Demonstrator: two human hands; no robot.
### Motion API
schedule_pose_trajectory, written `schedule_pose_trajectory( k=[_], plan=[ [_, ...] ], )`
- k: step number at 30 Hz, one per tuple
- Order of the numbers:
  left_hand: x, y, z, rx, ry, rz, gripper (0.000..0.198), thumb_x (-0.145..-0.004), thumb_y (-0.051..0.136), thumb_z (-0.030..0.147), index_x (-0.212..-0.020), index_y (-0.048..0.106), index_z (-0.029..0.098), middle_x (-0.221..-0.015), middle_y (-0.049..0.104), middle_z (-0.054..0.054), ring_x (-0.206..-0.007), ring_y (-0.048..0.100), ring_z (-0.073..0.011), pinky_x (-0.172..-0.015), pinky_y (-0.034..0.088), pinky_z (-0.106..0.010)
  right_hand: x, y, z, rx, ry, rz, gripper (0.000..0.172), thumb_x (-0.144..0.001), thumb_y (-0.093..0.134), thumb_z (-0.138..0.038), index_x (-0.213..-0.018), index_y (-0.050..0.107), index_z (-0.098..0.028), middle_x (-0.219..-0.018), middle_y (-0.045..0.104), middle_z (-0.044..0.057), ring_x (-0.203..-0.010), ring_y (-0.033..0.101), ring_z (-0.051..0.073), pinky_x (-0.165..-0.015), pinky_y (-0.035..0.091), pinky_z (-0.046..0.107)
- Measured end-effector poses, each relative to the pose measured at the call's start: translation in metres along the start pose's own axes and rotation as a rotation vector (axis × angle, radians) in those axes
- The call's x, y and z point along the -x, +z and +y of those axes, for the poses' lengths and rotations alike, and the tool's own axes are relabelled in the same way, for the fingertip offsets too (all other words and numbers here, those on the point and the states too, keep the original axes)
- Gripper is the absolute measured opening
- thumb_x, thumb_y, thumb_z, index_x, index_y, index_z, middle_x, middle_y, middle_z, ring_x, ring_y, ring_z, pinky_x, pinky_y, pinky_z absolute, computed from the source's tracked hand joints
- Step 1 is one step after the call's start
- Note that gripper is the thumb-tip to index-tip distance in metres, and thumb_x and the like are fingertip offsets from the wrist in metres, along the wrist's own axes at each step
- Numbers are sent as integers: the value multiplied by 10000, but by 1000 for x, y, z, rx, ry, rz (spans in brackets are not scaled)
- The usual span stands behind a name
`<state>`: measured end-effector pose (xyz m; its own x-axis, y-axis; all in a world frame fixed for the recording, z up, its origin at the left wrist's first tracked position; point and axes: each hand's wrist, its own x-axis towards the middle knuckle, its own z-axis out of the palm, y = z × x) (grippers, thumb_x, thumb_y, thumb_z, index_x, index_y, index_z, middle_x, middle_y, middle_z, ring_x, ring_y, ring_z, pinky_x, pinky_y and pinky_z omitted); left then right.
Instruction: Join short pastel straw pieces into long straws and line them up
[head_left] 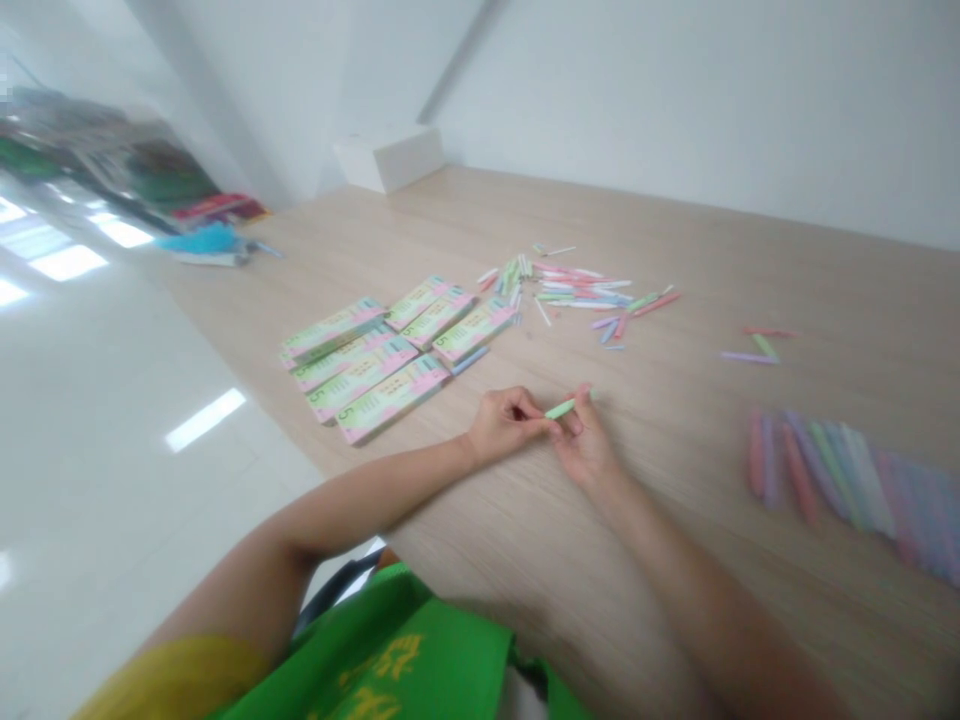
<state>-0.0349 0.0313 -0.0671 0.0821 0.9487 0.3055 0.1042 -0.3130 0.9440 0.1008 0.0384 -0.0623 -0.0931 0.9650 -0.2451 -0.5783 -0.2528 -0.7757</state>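
Clearly, head view only, taken label by label:

Left hand: left hand (504, 420) pinching the near end of a pale green stick (561, 408), fingertips closed on it.

Right hand: right hand (586, 440) gripping the same green stick toward its far end, thumb and fingers wrapped lightly around it.

Green stick: held just above the wooden table (525, 560), between both hands, tilted slightly up to the right; looks like a slim pen or refill, too blurred to tell which.

Step in hand: judged as fitting or twisting two parts of the stick together, mid-assembly, both hands engaged.

Next move: likely calls for a firm push or twist along the stick's axis, keeping both ends aligned, then setting it aside without rolling.

Loose pile: scattered sticks (577, 290) in pink, green, blue and white, well beyond the hands toward the wall.

Stray pieces: few sticks (757, 345) lying apart to the right.

Laid-out row: row of coloured sticks (847, 480) side by side at the right edge, heavily blurred.

Packets: flat printed packets (375, 360) in green and pink, spread left of the hands, touching and overlapping.

Background: white box (390, 155) against the wall at the far table end.

Near edge: green bag (405, 660) below the arms, beside the table.
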Motion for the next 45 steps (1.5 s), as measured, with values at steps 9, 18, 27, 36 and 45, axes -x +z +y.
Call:
schedule_pose_trajectory(
  k=[9,18,27,36,45],
  plan=[
    [2,4,11,79,27,-83,395,-626,822,381,-817,585,128,-700,611,-7,-564,519,-71,-543,412,-195,9,7,1,-192,103,-41,461,-640,736,-605,-622,511,-204,-440,273,-110,-419,274,66,-441,329,211],
    [-2,-2,17,-33,262,-28,202,-829,660,311,-952,693,154,-807,650,-56,-697,580,-107,-625,453,-216,16,13,7,-153,134,-140,555,-774,504,-719,-559,478,-208,-428,338,-72,-399,293,83,-494,368,265],
    [-13,-25,18,-256,415,-11,211,-857,618,326,-930,714,153,-849,606,-63,-660,509,-91,-596,422,-212,18,1,9,888,-677,-40,356,-725,445,-173,-1002,665,-214,-1184,521,81,-1169,403,258,-1008,305,470],
    [6,-7,38,-361,188,19,239,-852,619,377,-914,744,184,-677,540,-8,-584,493,-80,-549,390,-202,13,-1,8,1050,-890,-52,171,-778,391,-148,-745,550,-200,-815,534,54,-876,459,230,-779,393,398],
    [28,3,53,-480,451,41,224,-905,499,240,-924,708,162,-752,535,-42,-673,504,-106,-578,432,-217,28,4,3,810,-998,-195,213,-804,381,-159,-882,574,-202,-909,591,86,-955,538,244,-874,442,472]
  ],
)
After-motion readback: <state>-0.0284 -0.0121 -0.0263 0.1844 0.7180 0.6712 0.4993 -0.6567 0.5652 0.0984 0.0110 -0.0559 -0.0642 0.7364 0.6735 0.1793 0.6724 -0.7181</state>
